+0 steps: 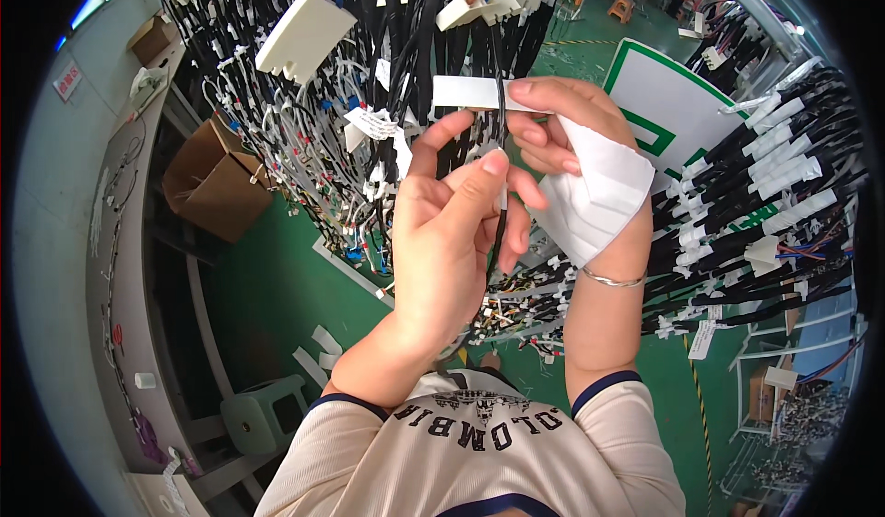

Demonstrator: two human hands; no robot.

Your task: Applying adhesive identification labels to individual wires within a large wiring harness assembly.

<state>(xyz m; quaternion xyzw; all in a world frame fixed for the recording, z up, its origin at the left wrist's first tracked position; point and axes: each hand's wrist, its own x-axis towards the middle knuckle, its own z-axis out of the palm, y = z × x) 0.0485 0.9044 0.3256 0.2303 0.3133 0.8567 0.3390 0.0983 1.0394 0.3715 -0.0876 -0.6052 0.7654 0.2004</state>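
My left hand (442, 227) is closed on a thin black cable (501, 130), its thumb and fingers pinching it in front of my chest. Just above, my right hand (576, 111) grips one end of a blank white label strip (466, 92) between thumb and finger. The strip lies crosswise at the cable; whether it sticks there I cannot tell. Folded white paper (595, 190), seemingly a label sheet, is tucked in the right palm and hangs down over the wrist.
Dense black wire harnesses (442, 47) with cream connectors (306, 36) hang ahead. More taped bundles (774, 158) hang at right beside a green-framed white board (668, 93). At left are a cardboard box (212, 181), a long bench (115, 268) and a pale stool (265, 416).
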